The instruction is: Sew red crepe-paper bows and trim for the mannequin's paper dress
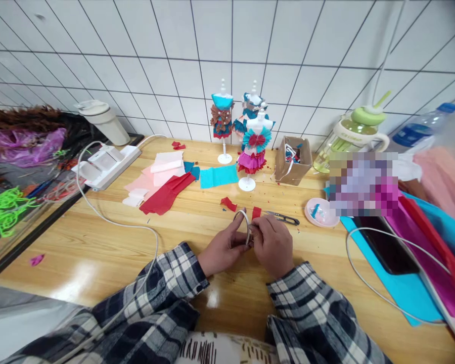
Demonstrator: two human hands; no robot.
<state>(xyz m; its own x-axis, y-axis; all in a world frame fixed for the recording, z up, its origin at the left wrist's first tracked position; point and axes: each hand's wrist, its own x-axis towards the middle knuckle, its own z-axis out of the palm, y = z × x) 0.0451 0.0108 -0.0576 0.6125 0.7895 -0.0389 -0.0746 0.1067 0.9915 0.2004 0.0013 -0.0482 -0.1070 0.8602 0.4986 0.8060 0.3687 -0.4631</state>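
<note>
Near the front middle of the wooden table [109, 253], my left hand [225, 247] grips a thin whitish ring that looks like a roll of narrow tape [241, 215]. Thumb and fingers hold it upright by its edge. Closed in a pinch, my right hand [273, 245] meets the ring's right side; its fingertips are partly hidden. Just beyond the hands lie red paper scraps [228, 203] and dark thread snips [282, 218]. Behind them stand small dress forms, one in a turquoise and magenta paper dress [255, 146] and another with a brown bow [222, 116].
Left are crepe paper pieces [169, 192], a power strip [109, 167] and a white cable [117, 221] crossing the table. Right are a cardboard box [293, 162], a pink dish [322, 212], a drink bottle [354, 139], a phone [389, 247] and coloured paper [409, 293].
</note>
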